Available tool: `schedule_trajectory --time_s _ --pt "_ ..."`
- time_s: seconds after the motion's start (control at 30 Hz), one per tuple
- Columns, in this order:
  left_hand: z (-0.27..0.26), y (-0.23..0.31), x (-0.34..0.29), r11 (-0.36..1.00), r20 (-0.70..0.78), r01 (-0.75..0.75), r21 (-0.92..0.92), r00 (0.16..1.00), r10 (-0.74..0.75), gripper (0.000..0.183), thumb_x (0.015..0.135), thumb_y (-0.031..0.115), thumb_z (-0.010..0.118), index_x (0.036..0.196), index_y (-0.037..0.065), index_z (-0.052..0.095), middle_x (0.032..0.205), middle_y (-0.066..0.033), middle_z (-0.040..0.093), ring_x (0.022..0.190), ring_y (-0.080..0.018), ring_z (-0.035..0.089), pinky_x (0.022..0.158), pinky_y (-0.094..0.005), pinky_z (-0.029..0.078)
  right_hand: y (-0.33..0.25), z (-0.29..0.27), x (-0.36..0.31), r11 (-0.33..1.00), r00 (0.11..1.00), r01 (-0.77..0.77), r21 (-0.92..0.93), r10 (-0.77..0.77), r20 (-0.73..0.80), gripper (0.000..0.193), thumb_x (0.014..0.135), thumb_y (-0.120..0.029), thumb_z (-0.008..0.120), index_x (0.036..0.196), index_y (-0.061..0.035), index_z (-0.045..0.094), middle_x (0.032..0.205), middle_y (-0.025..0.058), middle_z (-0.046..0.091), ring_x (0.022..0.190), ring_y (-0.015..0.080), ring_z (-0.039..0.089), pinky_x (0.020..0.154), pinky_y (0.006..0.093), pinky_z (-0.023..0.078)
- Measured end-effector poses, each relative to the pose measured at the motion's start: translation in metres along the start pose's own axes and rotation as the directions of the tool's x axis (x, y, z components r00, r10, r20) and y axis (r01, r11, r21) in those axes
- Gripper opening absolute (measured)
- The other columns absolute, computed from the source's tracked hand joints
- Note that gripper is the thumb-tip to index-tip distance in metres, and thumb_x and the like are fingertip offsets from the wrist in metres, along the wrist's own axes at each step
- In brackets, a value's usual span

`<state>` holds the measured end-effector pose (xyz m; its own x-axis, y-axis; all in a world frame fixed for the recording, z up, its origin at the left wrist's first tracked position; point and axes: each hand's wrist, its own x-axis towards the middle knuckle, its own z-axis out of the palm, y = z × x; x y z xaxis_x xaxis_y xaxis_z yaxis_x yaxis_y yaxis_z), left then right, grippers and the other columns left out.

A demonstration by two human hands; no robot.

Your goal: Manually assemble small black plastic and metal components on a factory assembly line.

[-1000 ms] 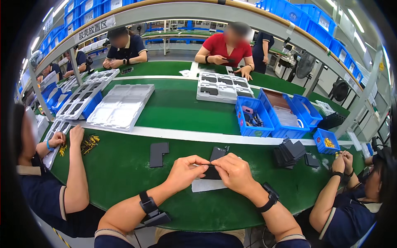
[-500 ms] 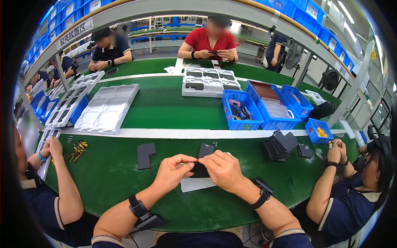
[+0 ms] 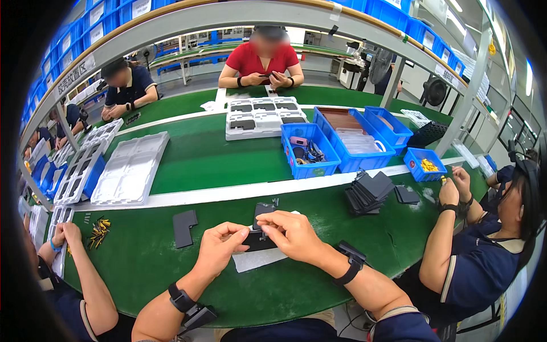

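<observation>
A thin black flat piece (image 3: 259,241) stands tilted between my hands, low over a whitish sheet (image 3: 253,262) on the green table. My left hand (image 3: 219,246) pinches its left edge between thumb and fingers. At its upper right, the thumb and fingers of my right hand (image 3: 296,235) are drawn together; what they grip is too small to make out. Just beyond my fingers lies a dark grey flat piece (image 3: 262,212), partly covered by my right hand. To the left of my left hand rests an L-shaped dark grey piece (image 3: 183,229).
Stacked dark grey plates (image 3: 369,194) stand to the right, near a blue bin of yellow parts (image 3: 424,178). A blue bin of tools (image 3: 307,170) and white trays (image 3: 132,168) sit farther off. Yellow-and-black parts (image 3: 99,232) lie left. Co-workers sit on both sides and opposite.
My fingertips, close together before, have moved apart, and more of the black piece shows between them. The whole view has turned slightly, shifting the table leftward in the picture.
</observation>
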<state>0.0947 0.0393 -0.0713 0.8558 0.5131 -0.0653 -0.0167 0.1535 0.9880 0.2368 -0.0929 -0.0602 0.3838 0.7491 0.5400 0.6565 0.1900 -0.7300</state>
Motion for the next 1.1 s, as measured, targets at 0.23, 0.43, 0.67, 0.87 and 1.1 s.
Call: schedule_trajectory --time_s 0.23,0.43,0.67,0.87,1.1 --pt "0.001 -0.001 0.001 0.999 0.024 -0.033 0.014 0.999 0.032 0.015 0.087 0.013 0.064 0.094 0.0 0.064 0.087 -0.0049 0.063 0.078 -0.0091 0.061 0.067 -0.026 0.057 0.004 -0.007 0.0 0.988 0.995 0.032 -0.154 -0.017 0.099 0.009 0.08 -0.011 0.066 0.083 -0.0028 0.069 0.068 0.0089 0.064 0.062 0.0204 0.059 0.054 0.0324 0.045" --pt "0.004 0.002 0.0 0.999 -0.018 -0.023 -0.035 1.0 0.022 0.017 0.086 0.013 0.065 0.096 -0.001 0.064 0.091 -0.0059 0.064 0.082 -0.0093 0.061 0.07 -0.0249 0.055 0.004 -0.006 -0.001 0.98 0.992 0.063 -0.19 -0.041 0.116 0.009 0.078 -0.012 0.067 0.082 -0.0043 0.069 0.072 0.0087 0.064 0.064 0.0231 0.06 0.057 0.0335 0.046" --pt "0.0 -0.003 0.0 0.997 0.064 -0.018 0.075 0.998 0.013 0.019 0.088 0.014 0.064 0.098 -0.002 0.064 0.093 -0.0075 0.065 0.084 -0.01 0.061 0.073 -0.0256 0.055 0.004 -0.006 -0.001 0.947 0.983 0.17 -0.274 -0.145 0.11 0.008 0.076 -0.013 0.068 0.08 -0.0051 0.068 0.073 0.0073 0.064 0.067 0.0238 0.06 0.059 0.0353 0.047" --pt "0.001 -0.005 -0.003 0.992 0.031 -0.043 0.119 0.999 0.04 0.018 0.087 0.013 0.064 0.096 -0.002 0.064 0.09 -0.0064 0.065 0.079 -0.0091 0.061 0.072 -0.0251 0.054 0.002 -0.003 -0.001 0.904 0.959 0.282 -0.322 -0.256 0.123 0.007 0.074 -0.01 0.068 0.076 -0.0047 0.064 0.071 0.0058 0.061 0.067 0.0234 0.058 0.057 0.035 0.047" --pt "0.002 -0.015 0.004 0.991 0.081 -0.1 0.088 0.992 0.093 0.017 0.086 0.014 0.067 0.091 -0.002 0.065 0.077 -0.0005 0.063 0.067 -0.0041 0.054 0.058 -0.019 0.045 -0.004 -0.001 0.0 0.848 0.94 0.339 -0.407 -0.321 0.114 0.008 0.072 -0.005 0.065 0.072 -0.0048 0.057 0.068 0.0072 0.054 0.065 0.0247 0.055 0.058 0.0356 0.045"
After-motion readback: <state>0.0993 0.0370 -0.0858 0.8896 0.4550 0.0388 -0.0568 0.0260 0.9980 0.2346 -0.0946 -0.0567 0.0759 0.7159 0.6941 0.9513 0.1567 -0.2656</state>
